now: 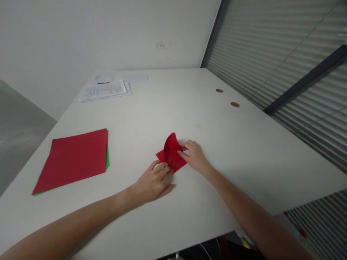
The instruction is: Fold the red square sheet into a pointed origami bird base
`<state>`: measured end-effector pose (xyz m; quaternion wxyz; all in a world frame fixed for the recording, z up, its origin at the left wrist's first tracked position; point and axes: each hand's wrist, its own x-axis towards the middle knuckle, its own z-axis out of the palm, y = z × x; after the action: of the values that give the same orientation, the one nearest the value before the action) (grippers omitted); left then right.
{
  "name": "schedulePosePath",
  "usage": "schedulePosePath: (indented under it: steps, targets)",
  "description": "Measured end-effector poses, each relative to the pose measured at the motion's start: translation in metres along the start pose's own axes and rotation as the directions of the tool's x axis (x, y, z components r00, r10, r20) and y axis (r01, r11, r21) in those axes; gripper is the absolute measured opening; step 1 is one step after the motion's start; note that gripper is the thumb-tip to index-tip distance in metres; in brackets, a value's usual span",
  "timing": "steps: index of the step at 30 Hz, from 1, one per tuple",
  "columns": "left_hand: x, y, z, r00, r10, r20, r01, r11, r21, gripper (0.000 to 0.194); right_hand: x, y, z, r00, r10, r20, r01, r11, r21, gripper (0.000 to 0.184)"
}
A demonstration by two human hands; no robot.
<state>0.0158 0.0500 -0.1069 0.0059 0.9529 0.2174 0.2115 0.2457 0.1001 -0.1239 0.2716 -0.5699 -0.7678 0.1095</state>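
A folded piece of red paper (171,151) lies on the white table in front of me, one flap standing up and curved. The fingers of my left hand (157,179) press down on its near left edge, with the thumb stretched out to the right on the tabletop. At its right side, my right hand (195,156) pinches the edge of the paper between thumb and fingers. Part of the paper's near corner is hidden under the left fingertips.
A stack of red sheets (76,157) with green paper (107,156) beneath lies to the left. Written white sheets (104,90) rest at the far left of the table (162,108). Two round holes (235,104) lie near the right edge, beside window blinds (284,54).
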Motion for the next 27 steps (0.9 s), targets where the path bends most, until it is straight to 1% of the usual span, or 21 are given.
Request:
schedulePosePath:
  steps: [7, 13, 17, 21, 27]
  targets:
    - [0.002, 0.000, -0.002, 1.000, 0.007, -0.002, -0.007, 1.000, -0.012, 0.033, 0.000, -0.003, -0.001, 1.000, 0.020, 0.008, -0.020, 0.999, -0.027, 0.005]
    - [0.004, -0.002, -0.003, 0.999, -0.004, 0.033, 0.005, 0.999, -0.036, 0.036, -0.001, -0.004, -0.002, 1.000, 0.030, 0.004, -0.030, 0.999, -0.039, 0.005]
    - [0.005, -0.006, -0.005, 0.999, -0.014, 0.045, 0.018, 0.996, -0.083, 0.036, -0.001, -0.006, -0.002, 0.999, 0.042, 0.001, -0.042, 0.998, -0.056, 0.005]
    - [0.007, -0.011, -0.009, 0.996, -0.008, 0.085, 0.020, 0.990, -0.141, 0.034, -0.001, -0.008, -0.002, 0.999, 0.050, 0.010, -0.048, 0.994, -0.096, 0.006]
    - [0.009, -0.021, -0.015, 0.991, 0.012, 0.132, 0.016, 0.977, -0.211, 0.027, -0.001, -0.007, -0.002, 0.999, 0.046, 0.005, -0.046, 0.996, -0.079, 0.006]
